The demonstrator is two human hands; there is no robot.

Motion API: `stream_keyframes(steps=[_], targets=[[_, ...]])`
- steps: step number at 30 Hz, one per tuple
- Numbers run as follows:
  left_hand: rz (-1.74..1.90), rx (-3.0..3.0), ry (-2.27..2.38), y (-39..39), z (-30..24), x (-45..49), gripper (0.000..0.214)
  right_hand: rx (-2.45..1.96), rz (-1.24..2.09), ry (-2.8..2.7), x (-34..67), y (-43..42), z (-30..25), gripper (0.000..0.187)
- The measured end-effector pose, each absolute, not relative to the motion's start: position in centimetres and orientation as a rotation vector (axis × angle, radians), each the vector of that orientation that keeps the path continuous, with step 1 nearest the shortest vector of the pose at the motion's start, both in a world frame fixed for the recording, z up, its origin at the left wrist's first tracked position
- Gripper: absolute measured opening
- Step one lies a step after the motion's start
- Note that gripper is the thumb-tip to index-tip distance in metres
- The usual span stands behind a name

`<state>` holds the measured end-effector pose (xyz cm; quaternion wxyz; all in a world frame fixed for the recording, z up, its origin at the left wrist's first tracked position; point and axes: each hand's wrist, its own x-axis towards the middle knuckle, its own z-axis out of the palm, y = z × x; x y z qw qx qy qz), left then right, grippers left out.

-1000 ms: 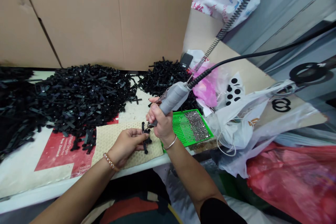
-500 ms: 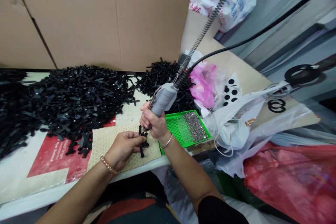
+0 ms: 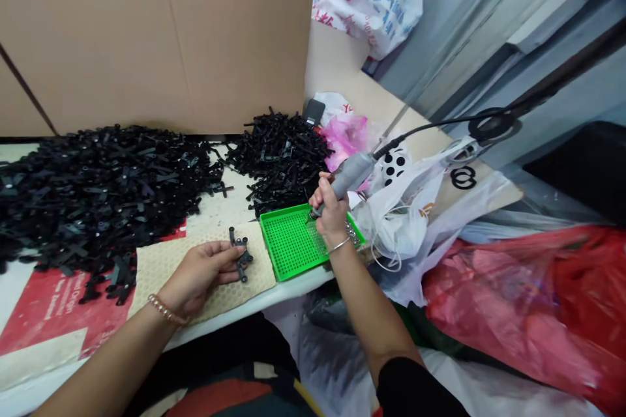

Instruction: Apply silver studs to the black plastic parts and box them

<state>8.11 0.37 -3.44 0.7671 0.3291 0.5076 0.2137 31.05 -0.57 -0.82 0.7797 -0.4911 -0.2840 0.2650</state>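
Note:
My left hand (image 3: 198,277) rests above a tan honeycomb mat (image 3: 161,280), its fingertips gripping a small black plastic cross-shaped piece (image 3: 240,259). My right hand (image 3: 332,212) is shut around a grey handheld tool (image 3: 351,176) on a black cable. The tool's tip points down at the right part of a green perforated tray (image 3: 286,244). My hand hides that part of the tray and the glittering stones that lay there earlier.
Two large heaps of black plastic pieces (image 3: 98,195) (image 3: 278,159) lie behind the mat, against a cardboard sheet (image 3: 147,39). A white plastic bag (image 3: 396,228) and a pink bag (image 3: 345,140) crowd the tray's right side. A red bag (image 3: 513,293) lies beyond the table's front edge (image 3: 254,306).
My right hand and the tool have moved right, away from the black piece and over the green tray. My left hand still holds the piece. The whole view has turned.

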Motion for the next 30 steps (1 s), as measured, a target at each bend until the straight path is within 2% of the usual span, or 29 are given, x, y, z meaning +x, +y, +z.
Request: stream_keyframes(steps=[6,16,30], targets=[[0.438,0.709,1.111,0.5,-3.0,8.2,0.008,-1.081,0.592,-0.639,32.1,-0.5,-3.1,0.032],[0.426,0.704,1.111,0.4,-2.7,8.3,0.013,-1.073,0.614,-0.69,32.5,-0.7,-3.9,0.029],[0.415,0.728,1.123,0.5,-2.9,8.2,0.007,-1.083,0.606,-0.72,32.6,-0.5,-4.0,0.025]])
